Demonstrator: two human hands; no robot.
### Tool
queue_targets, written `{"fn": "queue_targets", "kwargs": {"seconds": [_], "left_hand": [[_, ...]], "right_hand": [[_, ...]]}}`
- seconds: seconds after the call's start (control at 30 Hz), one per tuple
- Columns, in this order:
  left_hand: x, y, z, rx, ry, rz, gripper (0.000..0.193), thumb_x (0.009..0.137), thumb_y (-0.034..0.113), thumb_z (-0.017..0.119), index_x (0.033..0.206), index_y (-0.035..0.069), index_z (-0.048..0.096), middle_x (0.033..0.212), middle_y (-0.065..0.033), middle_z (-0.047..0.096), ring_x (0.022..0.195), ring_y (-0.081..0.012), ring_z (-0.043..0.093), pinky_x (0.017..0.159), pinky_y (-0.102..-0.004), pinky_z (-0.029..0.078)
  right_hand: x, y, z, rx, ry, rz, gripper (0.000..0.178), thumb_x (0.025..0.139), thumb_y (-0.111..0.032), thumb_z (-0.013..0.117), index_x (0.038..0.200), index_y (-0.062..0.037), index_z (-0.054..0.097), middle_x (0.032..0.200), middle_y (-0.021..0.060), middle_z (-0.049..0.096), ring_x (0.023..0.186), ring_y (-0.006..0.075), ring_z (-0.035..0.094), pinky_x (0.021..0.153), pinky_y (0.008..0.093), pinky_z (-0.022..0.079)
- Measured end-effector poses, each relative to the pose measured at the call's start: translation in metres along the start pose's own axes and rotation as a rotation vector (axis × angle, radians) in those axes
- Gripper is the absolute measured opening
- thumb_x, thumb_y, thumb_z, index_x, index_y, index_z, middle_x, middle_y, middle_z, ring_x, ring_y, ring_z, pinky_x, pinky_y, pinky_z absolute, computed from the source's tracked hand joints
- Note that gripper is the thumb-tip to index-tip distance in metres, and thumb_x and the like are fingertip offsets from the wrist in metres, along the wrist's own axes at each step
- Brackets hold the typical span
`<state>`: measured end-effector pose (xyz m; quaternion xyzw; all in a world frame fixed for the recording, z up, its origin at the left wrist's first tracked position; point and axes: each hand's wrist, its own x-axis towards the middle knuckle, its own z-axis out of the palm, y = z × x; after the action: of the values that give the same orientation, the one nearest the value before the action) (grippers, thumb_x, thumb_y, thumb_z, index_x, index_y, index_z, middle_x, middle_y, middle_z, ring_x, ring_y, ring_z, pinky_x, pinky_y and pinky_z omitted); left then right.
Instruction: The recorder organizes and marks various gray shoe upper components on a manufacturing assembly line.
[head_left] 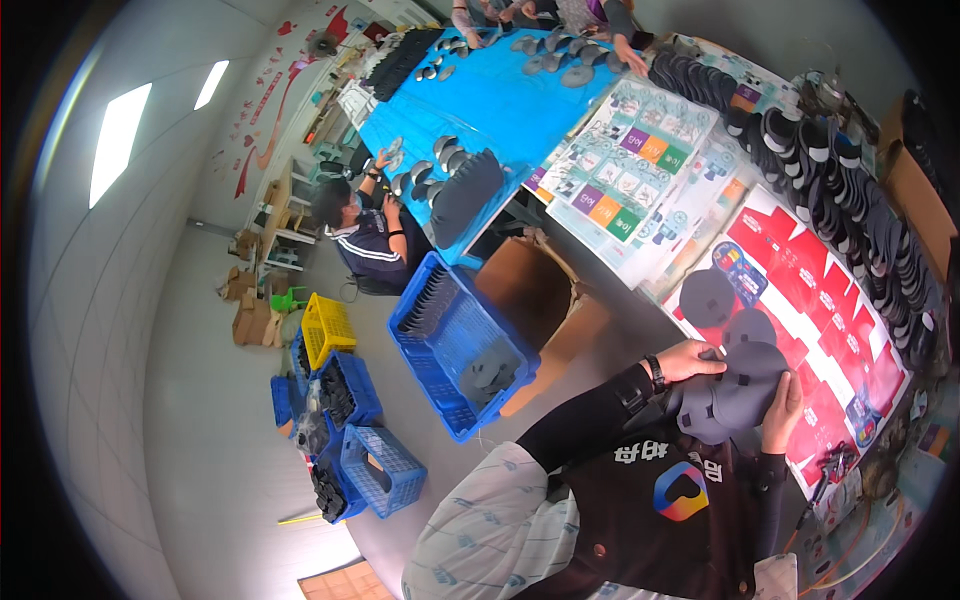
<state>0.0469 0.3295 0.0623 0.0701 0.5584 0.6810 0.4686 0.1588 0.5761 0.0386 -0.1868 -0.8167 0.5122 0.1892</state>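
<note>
Several dark grey rounded flat pads (738, 388) with small dark slots are between my two hands in front of my chest. My left hand (690, 361) pinches their upper left edge. On the other side, my right hand (782, 412) grips the right edge, its fingers partly behind the pads. Just beyond them, a grey rounded pad (706, 297) lies on a red and white printed sheet (800, 290). Another grey pad (750, 327) is close to my left fingers, partly covered by the held ones.
Rows of dark curved pieces (830, 190) line the table's right side. A blue crate (440, 345) with grey pads stands to my left, beside an open cardboard box (530, 280). A co-worker (370, 235) sits at the blue-covered table (500, 100); other people's hands reach its far edge.
</note>
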Motion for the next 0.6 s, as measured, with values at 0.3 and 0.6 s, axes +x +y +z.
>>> {"fn": "queue_targets", "kwargs": {"seconds": [0.3,0.6], "left_hand": [[-0.027,0.011,-0.029,0.207,0.165,-0.058,0.019,0.100,0.016,0.067,0.111,0.001,0.068,0.100,-0.0025,0.071,0.092,-0.0097,0.065,0.084,-0.0259,0.052],[-0.033,-0.016,-0.070,-0.103,0.342,-0.010,0.017,0.103,0.014,0.062,0.118,0.006,0.067,0.108,0.0014,0.068,0.096,-0.0091,0.062,0.087,-0.0256,0.050]], "right_hand": [[0.019,-0.003,-0.030,0.268,0.041,0.268,0.022,0.106,-0.021,0.057,0.095,-0.0020,0.062,0.078,-0.0050,0.049,0.078,0.0063,0.044,0.068,0.0253,0.039],[0.005,0.166,-0.108,0.504,0.196,0.592,0.026,0.108,-0.025,0.057,0.111,-0.0027,0.069,0.095,-0.0046,0.066,0.086,0.0046,0.058,0.077,0.0233,0.048]]}}
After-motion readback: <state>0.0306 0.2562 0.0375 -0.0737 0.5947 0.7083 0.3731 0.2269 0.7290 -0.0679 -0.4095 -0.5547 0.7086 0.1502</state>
